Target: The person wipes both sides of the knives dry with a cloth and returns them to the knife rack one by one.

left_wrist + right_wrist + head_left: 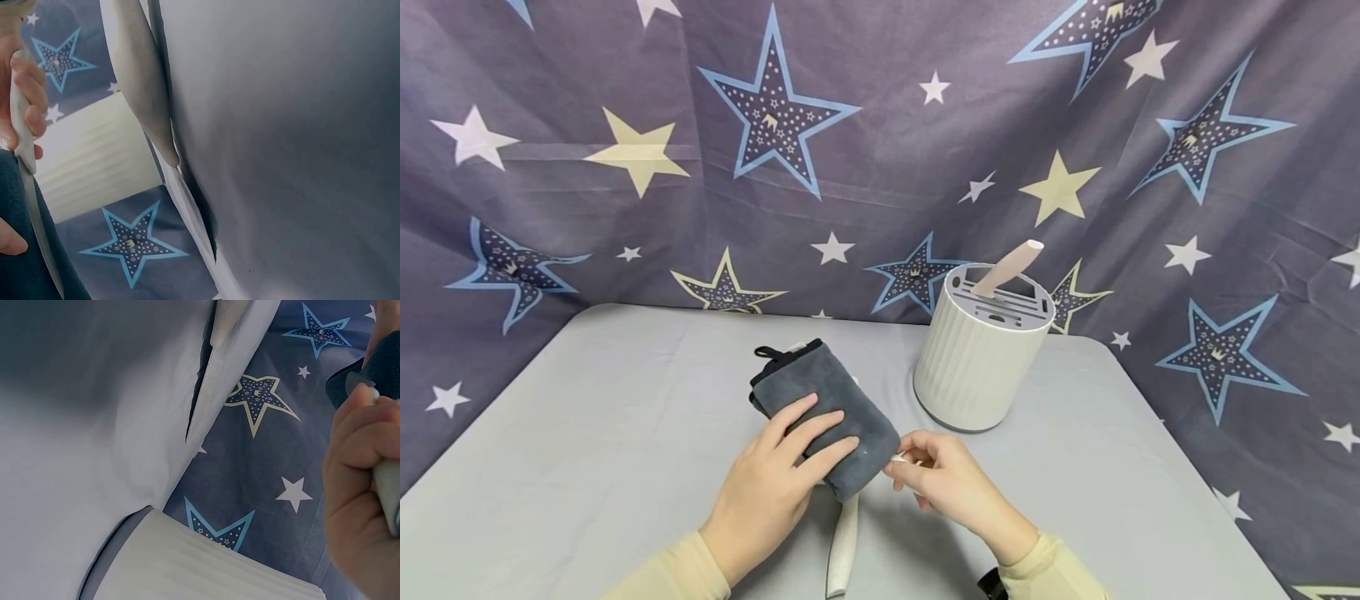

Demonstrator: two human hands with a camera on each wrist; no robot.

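Note:
My left hand (767, 492) holds a folded dark grey cloth (827, 396) above the table, fingers spread over its top face. A black loop shows at the cloth's far corner. At the near right corner, my right hand (951, 479) grips the white handle of a knife (22, 112). That knife's blade lies along the cloth in the left wrist view, partly hidden by it. Below the cloth, a second knife (844, 546) with a pale handle rests on the table; the cloth covers most of its blade in the head view.
A white ribbed knife block (977, 375) with a slotted grey top stands at the back right. One knife with a pale pink handle (1009, 268) sits in it. The grey-covered table (587, 433) ends at a star-patterned curtain (880, 208).

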